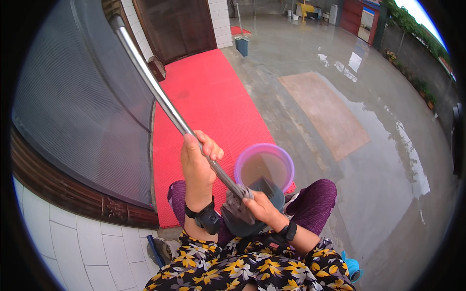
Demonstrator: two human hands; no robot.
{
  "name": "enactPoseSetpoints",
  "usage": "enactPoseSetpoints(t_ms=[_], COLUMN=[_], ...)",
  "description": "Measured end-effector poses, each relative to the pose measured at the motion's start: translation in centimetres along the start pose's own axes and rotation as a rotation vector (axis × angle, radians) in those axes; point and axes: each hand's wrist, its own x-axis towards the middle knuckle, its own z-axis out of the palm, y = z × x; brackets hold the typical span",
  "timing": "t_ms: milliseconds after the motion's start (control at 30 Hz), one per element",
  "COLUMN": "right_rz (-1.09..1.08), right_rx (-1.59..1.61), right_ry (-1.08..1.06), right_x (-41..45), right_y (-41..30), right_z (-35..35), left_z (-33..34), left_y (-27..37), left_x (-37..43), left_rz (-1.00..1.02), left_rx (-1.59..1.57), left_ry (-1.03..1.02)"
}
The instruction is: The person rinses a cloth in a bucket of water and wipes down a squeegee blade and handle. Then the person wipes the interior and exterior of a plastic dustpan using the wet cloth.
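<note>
A metal pole (156,89) with a dark end cap slants from the upper left down to my lap. My left hand (198,156) is closed around its middle. Near its lower end, my right hand (260,207) grips the pole through a crumpled grey-brown cloth (238,209). Under the cloth lies a dark grey plastic dustpan-like piece (271,194), partly hidden by the cloth and my right hand. A purple-rimmed plastic basin (290,160) of cloudy water stands just in front of it, between my knees.
Red matting (214,94) runs along a screened door (91,120) on the left. Wet concrete (378,174) with a brownish mat (327,112) spreads to the right. A grey-blue bucket (241,45) stands farther ahead. Near me are a whitish bucket (167,247) and a light-blue plastic object (352,269).
</note>
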Motion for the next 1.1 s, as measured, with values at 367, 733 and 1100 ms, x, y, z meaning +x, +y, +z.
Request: enactPoseSetpoints(t_ms=[367, 733, 1100], right_rz=[-0.182, -0.2, -0.405], right_rx=[-0.454, -0.532, -0.834], right_ry=[0.103, 0.265, 0.361], right_x=[1.8, 1.7, -2.7], right_y=[-0.4, 1.4, 3.3], right_z=[0.4, -0.7, -4.1], left_z=[0.1, -2.1, -1.2], left_y=[1.3, -4.0, -4.8], left_x=[1.8, -1.5, -1.2], left_rz=[0.066, -0.149, -0.112], left_rx=[-0.021, 0.22, 0.192], left_ry=[-0.049, -0.175, -0.242])
